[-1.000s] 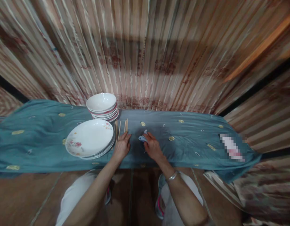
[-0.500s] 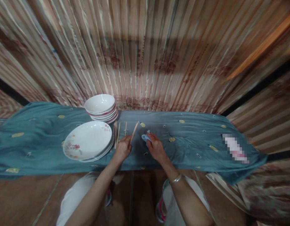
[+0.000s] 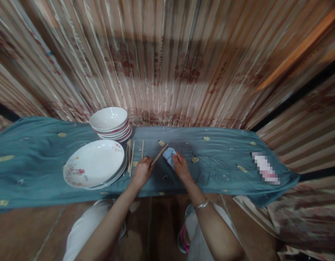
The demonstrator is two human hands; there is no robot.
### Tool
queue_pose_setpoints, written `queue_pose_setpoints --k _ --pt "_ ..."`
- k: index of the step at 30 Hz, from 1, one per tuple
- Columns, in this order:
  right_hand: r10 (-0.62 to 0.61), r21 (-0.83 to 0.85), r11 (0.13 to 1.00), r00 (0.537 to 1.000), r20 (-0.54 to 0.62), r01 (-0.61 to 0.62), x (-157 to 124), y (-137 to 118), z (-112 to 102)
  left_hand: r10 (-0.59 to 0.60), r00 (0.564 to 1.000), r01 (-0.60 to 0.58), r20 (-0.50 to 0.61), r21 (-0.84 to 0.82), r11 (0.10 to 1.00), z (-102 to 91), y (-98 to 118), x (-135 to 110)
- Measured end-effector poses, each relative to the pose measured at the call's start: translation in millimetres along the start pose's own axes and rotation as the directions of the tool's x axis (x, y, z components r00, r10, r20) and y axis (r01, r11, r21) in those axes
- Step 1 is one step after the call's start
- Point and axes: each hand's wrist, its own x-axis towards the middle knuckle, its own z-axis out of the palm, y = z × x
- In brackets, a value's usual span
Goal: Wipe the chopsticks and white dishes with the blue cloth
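A teal cover [image 3: 34, 170] with small yellow embroidered motifs drapes the whole worktop, hiding the surface beneath. A pixelated patch [image 3: 265, 168] near its right end cannot be read. The left hand [image 3: 141, 172] has its grip closed on a pair of thin wooden chopsticks [image 3: 160, 154]. Their near ends vanish inside the fingers and their tips slant up and right to meet a pale blue rag [image 3: 169, 155]. The right hand [image 3: 181, 166] pinches that soft, crumpled rag between thumb and fingertips, covering part of it just above the cover. A metal bangle [image 3: 202, 204] circles the right wrist. Loose chopsticks [image 3: 132, 157] lie flat between the left hand and a stack of glossy white floral plates [image 3: 94, 165], too tightly nested to count. Behind these sit stacked round bowls [image 3: 110, 121] with red edges. The ribbed, striped wall [image 3: 167, 72] is smeared by blur.
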Motion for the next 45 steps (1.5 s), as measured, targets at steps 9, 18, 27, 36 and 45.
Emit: queue_pose_setpoints --k 9,18,27,36,45 --pt "0.060 0.129 0.990 0.998 -0.010 -0.058 2 3 -2 -0.049 0.998 0.047 0.051 0.034 0.998 -4.4 10 -3" --pt "0.210 0.347 0.916 0.978 0.013 -0.201 1 0 4 -0.252 0.967 0.184 -0.021 -0.628 0.756 2.5 3 6" --pt "0.264 0.413 0.868 0.961 0.086 -0.276 1 -13 3 -0.303 0.837 0.425 0.455 -0.890 -0.164 -6.0 31 1" --pt "0.331 0.485 0.750 0.890 0.314 -0.450 -1 -30 3 -0.190 0.801 0.526 0.567 -0.819 -0.228 -8.3 44 -7" --pt "0.376 0.555 0.754 0.923 0.076 -0.352 16 -13 0 -0.203 0.834 0.478 0.513 -0.856 -0.199 -9.6 42 -9"
